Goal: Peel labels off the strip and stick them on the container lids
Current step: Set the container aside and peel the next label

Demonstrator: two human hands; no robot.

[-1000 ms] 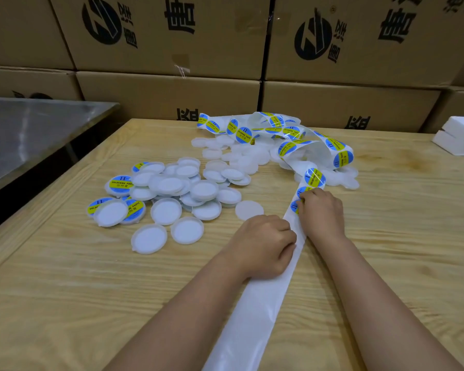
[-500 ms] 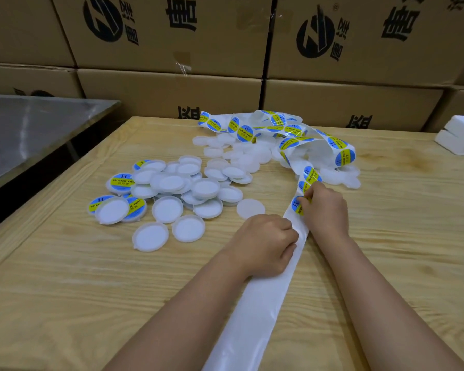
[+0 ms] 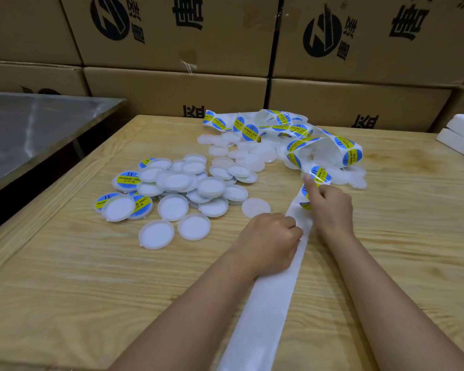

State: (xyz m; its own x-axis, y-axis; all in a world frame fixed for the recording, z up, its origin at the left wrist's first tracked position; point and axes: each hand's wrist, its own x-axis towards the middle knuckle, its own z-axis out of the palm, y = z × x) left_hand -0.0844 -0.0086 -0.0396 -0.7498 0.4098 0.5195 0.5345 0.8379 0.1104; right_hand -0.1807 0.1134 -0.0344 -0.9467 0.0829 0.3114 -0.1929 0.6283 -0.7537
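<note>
A white backing strip point(image 3: 265, 303) runs from the near table edge to a tangled heap of blue-and-yellow round labels point(image 3: 300, 135) at the back. My left hand point(image 3: 268, 242), fingers curled, pins the strip to the table. My right hand point(image 3: 330, 207) pinches a blue-and-yellow label point(image 3: 319, 175) and lifts it off the strip. A pile of white round container lids point(image 3: 188, 188) lies to the left of my hands; a few lids at its left edge carry labels point(image 3: 127, 179).
The wooden table point(image 3: 65, 290) is backed by stacked cardboard boxes point(image 3: 177, 89). A steel table point(image 3: 32, 129) stands at the left. White foam blocks point(image 3: 461, 135) sit at the right edge. More translucent discs point(image 3: 241, 151) lie under the label heap.
My right hand has risen away from the strip, peeling the label up with it. My left hand has stayed pressed on the strip.
</note>
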